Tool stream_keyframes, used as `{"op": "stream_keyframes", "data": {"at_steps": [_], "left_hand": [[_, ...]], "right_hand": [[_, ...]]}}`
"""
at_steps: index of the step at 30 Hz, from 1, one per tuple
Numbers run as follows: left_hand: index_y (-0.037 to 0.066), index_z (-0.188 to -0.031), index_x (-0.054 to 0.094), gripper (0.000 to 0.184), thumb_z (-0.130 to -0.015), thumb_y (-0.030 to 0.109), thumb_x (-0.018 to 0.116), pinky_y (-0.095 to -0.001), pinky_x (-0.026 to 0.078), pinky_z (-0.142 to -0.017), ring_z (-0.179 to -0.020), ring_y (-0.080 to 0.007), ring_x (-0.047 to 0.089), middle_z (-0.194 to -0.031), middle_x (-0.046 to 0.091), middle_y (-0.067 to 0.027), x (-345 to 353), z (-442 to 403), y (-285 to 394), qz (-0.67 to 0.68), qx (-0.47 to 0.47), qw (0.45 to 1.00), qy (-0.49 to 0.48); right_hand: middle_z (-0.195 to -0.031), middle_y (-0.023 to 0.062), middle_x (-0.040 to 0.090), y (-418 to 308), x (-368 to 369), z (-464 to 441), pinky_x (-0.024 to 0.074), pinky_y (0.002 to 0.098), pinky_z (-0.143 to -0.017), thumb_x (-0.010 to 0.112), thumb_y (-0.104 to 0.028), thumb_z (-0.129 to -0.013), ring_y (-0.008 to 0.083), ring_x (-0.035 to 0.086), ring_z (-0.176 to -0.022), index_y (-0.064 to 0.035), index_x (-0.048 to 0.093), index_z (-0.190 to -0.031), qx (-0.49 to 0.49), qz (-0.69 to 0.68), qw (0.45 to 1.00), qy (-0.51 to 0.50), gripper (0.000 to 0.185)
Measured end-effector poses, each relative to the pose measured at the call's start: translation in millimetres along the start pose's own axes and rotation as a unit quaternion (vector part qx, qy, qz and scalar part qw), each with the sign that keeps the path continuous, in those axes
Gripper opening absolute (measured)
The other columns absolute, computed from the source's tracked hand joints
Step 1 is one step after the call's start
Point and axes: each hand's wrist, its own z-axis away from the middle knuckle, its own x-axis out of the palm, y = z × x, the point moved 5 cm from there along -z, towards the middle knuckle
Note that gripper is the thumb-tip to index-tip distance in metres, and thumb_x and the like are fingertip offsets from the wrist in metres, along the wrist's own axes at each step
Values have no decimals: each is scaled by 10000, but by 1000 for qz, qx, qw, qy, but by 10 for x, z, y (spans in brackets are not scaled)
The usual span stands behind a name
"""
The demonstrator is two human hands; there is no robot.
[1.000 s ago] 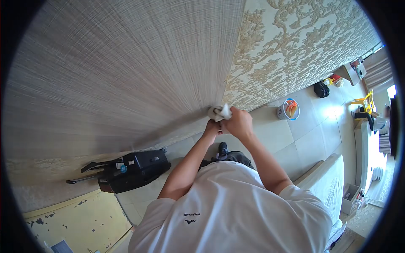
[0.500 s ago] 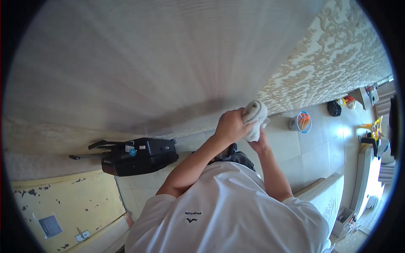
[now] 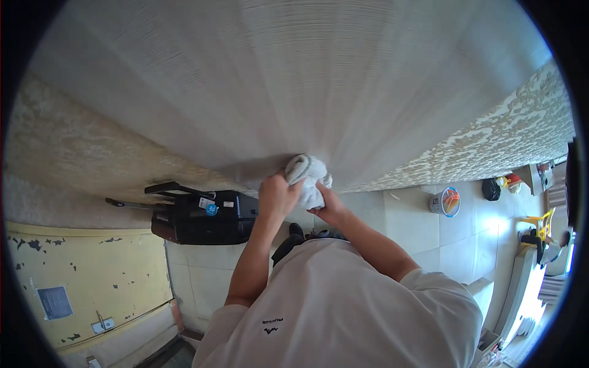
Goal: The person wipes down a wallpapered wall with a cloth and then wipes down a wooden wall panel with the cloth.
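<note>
A white cloth [image 3: 311, 178], bunched and folded, is between my two hands close to the grey wood-grain panel [image 3: 307, 80]. My left hand [image 3: 277, 195] is wrapped round its left side. My right hand [image 3: 329, 205] grips the lower right part of it, with the fingertips partly hidden by the cloth. The top of the cloth is at the panel's lower part; whether it touches the surface cannot be made out.
A black suitcase [image 3: 205, 218] stands by the wall at the left, near a worn yellow door [image 3: 92, 282]. At the right are a bucket [image 3: 445, 202] with orange things, a black bag [image 3: 491, 189], a yellow chair [image 3: 540, 225] and a seated person [image 3: 551, 248].
My view has turned along the panel. The cloth, earlier loosely bunched, is now folded between both hands and has come nearer the panel since half a second ago.
</note>
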Motion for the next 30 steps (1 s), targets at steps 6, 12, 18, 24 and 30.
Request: {"op": "stream_keyframes", "data": {"at_steps": [6,12,18,24,30], "left_hand": [[-46,-988,685,447,-848,379,694,-407,522,-708,-841,-381,693,-849,692,-244,-610,272,-965,75,-69,989,107],[-68,-1045,669,554,-893,464,645,-389,499,-799,-959,-331,688,-962,702,-243,-179,603,-1586,150,-187,969,52],[-73,-1049,664,578,-886,482,651,-366,492,-814,-960,-289,678,-962,699,-230,721,336,-1096,207,-185,954,-110],[-60,-1065,651,382,-929,297,663,-292,489,-805,-914,-154,631,-1031,687,-95,424,12,454,441,-82,890,-79],[-39,-1080,633,309,-901,203,704,-278,472,-830,-928,-132,602,-1033,669,-76,-250,43,1429,469,131,874,9]], "right_hand": [[-960,-27,660,332,639,-401,505,357,-669,627,-462,-908,134,618,-845,-181,590,-1147,27,152,988,31,371],[-968,27,687,240,512,-305,540,296,-600,790,-462,-770,155,663,-789,-108,648,-1144,-60,312,940,123,534],[-1014,101,678,-258,-279,352,555,326,-725,786,-265,-815,189,677,-849,16,609,-1132,-110,178,954,215,460],[-1002,80,678,-1397,268,1434,532,296,-757,755,-218,-850,148,654,-861,3,615,-1129,-329,159,916,167,383],[-1072,76,647,-1903,794,2318,517,307,-831,769,-124,-834,144,621,-954,19,569,-1171,-556,196,807,27,417]]}}
